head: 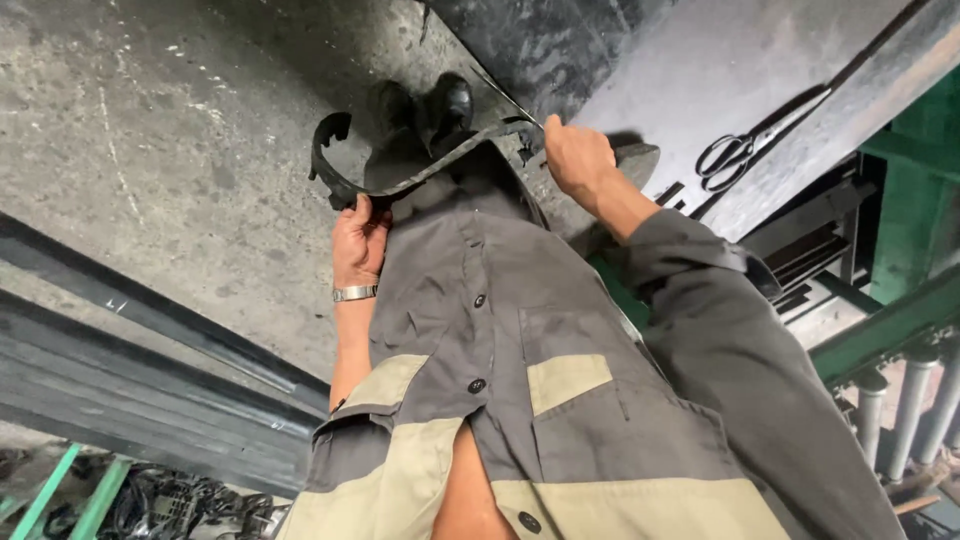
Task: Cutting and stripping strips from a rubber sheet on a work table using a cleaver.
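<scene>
Black rubber strip (420, 165), thin & flat, curled at one end, stretched in front of the body. Left hand (358, 240) grip clenched on curled end, right hand (575, 155) pinches other end nr bench (700, 70) w/ scissors (745, 148).

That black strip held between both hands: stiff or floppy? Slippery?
Probably floppy: the black strip sags between the left hand and the right hand, and its free end curls over. Likely light, since it hangs from loose grips. Its matte, rubber-like look suggests it is not slippery, though that is uncertain.
</scene>
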